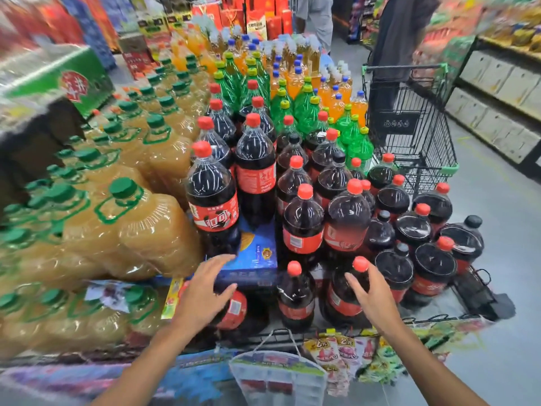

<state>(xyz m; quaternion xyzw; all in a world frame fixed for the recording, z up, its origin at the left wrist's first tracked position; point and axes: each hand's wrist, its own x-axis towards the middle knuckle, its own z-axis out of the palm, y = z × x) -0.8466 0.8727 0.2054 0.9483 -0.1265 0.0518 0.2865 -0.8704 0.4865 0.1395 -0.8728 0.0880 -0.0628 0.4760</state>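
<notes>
Both hands spread open: right hand (373, 294) touching the neck of a cola bottle (342, 306), left hand (205, 294) hovering by the blue box (254, 259). A careless tug could topple the packed neighbours (296, 297)!

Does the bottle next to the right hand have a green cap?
No, the cola bottle at the right hand has a red cap.
</notes>
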